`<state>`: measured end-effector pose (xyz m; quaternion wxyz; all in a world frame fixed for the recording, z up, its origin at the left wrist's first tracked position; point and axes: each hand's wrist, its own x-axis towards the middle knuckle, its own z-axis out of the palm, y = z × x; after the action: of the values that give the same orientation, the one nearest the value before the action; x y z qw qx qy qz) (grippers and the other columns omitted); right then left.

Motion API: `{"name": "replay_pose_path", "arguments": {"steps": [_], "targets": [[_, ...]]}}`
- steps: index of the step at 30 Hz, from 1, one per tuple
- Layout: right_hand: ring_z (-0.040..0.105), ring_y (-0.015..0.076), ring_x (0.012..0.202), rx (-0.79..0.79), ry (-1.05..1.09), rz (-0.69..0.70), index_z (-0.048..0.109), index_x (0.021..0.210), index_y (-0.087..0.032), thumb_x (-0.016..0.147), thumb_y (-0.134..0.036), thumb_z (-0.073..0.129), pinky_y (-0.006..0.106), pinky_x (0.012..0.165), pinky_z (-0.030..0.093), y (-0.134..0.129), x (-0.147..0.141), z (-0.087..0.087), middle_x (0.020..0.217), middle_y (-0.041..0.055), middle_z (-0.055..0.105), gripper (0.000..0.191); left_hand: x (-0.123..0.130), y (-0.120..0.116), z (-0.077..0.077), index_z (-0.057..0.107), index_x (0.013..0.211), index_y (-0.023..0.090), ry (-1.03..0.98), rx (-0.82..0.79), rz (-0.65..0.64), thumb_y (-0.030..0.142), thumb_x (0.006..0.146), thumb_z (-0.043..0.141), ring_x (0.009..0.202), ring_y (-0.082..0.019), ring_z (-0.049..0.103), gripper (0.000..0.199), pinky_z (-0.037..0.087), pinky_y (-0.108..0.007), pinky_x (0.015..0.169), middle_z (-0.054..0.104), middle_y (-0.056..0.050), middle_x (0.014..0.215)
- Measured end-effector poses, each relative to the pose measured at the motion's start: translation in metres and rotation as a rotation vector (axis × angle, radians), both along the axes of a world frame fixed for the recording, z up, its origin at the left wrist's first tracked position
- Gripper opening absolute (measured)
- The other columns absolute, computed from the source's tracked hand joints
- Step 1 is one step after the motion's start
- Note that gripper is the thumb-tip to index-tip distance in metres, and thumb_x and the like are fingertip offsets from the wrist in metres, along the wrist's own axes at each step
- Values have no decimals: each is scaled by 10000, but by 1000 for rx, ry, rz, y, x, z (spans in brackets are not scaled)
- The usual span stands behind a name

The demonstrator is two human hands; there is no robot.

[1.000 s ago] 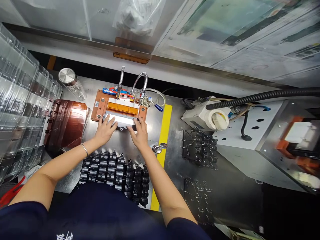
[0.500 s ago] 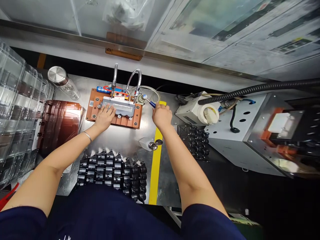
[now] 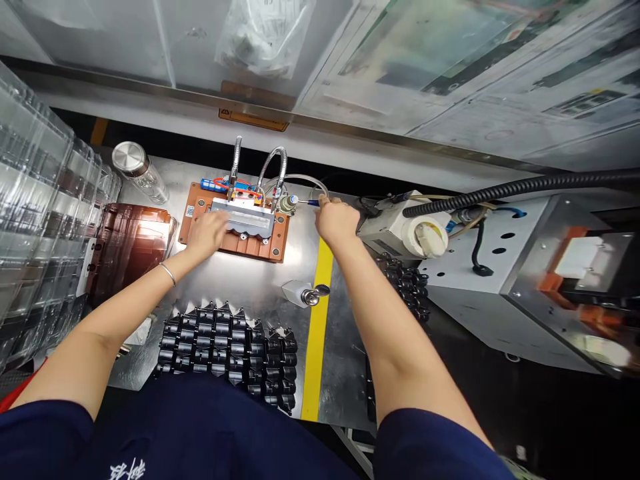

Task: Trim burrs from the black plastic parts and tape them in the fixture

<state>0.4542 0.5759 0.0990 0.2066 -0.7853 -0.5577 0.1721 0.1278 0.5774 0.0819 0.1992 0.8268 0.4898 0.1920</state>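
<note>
In the head view my left hand is at the left end of a grey scalloped block, which sits on a copper-brown fixture plate. Its fingers are smeared by motion, so their grip is unclear. To the right of the fixture, my right hand is closed around a thin blue-handled tool. This tool points left, its tip close to a round blue-topped fitting at the plate's right edge. Two bendable metal hoses rise behind the block.
Rows of black moulded parts lie near my body. A dispenser bottle stands beside a yellow stripe. At left are a flask, brown trays and stacked clear trays. A white machine occupies the right.
My right hand has moved slightly up and right relative to the fixture, and the tool now lies more level. My left hand has shifted left along the grey block, its fingers now blurred.
</note>
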Motion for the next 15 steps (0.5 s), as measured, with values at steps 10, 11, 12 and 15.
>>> {"name": "replay_pose_path", "arguments": {"steps": [10,11,12,15], "targets": [[638,220,1035,128,732,-128,426,1352,-137,786,-393,592,369,874,529,-113,-139,-18,1178,160,641,643,-12,-45,10,518,1148,105,-114,-308,424,350,749,700,1244,-346,486,502,383,-512,1031,558,-226,1257],[634,218,1031,147,766,-150,423,1351,-156,770,-390,598,368,873,529,-130,-143,-14,1177,155,634,650,-17,-67,13,501,1155,122,-150,-301,426,342,751,698,1159,-319,560,500,447,-485,972,607,-193,1173],[632,213,1021,155,778,-156,442,1330,-175,765,-383,590,365,863,532,-147,-144,-10,1172,147,628,620,-23,-90,17,489,1160,144,-185,-274,419,330,749,699,1078,-288,610,498,491,-454,919,634,-154,1112],[619,205,1003,111,682,-68,564,1147,-197,780,-333,509,349,837,534,-193,-142,9,1134,118,620,396,-45,-151,31,508,1129,190,-317,0,238,243,770,659,1013,-233,641,393,532,-412,882,648,-93,1057]]}}
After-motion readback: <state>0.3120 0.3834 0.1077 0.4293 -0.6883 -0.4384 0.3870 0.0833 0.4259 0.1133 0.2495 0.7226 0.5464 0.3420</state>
